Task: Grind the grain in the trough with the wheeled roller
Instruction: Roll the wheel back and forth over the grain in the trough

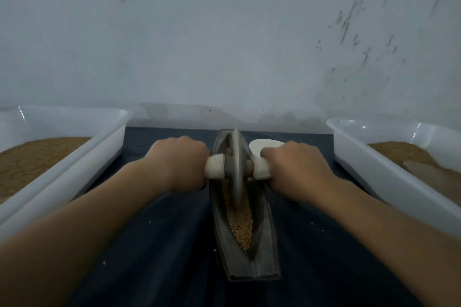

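Left hand [180,161] and right hand [295,169] both fisted on roller [237,169] handles — wheel standing in trough [259,252], grain [240,224] underneath.

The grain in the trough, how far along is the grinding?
Done: both hands are set, left hand and right hand gripping the handles, wheel standing in the trough. In hand: rolling at the far half. Left: the grain nearer the camera looks like whole kernels, so most grinding remains.
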Demonstrator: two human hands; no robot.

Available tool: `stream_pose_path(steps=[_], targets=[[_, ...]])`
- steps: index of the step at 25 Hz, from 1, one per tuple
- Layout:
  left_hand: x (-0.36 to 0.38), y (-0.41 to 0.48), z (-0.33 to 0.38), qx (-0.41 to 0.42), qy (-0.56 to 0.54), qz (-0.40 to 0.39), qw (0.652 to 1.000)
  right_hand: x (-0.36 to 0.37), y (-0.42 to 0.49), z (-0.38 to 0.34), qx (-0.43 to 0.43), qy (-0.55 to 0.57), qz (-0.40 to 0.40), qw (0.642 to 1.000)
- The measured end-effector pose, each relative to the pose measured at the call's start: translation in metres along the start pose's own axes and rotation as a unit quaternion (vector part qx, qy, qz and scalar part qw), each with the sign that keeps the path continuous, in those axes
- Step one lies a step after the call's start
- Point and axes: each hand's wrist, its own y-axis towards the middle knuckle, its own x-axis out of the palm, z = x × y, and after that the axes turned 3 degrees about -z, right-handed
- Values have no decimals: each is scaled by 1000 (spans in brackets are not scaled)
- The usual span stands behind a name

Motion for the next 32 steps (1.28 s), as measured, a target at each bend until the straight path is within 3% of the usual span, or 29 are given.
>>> stream_pose_path(steps=[3, 5, 13, 19, 21, 32], targets=[[1, -28, 2, 15, 32, 4, 999, -8, -32, -5, -8, -32, 65, 997], [0, -23, 4, 10, 55, 31, 998, -1, -32, -1, 11, -22, 62, 998], [14, 21, 0, -56, 2, 59, 997, 6, 41, 0, 52, 8, -45, 998], [9, -14, 6, -9, 40, 54, 998, -27, 9, 10, 59, 34, -239, 969], [10, -28, 3, -8, 51, 56, 997, -38, 3, 17, 68, 41, -268, 960], [13, 3, 7, -51, 36, 67, 996, -12, 30, 8, 19, 24, -170, 985]])
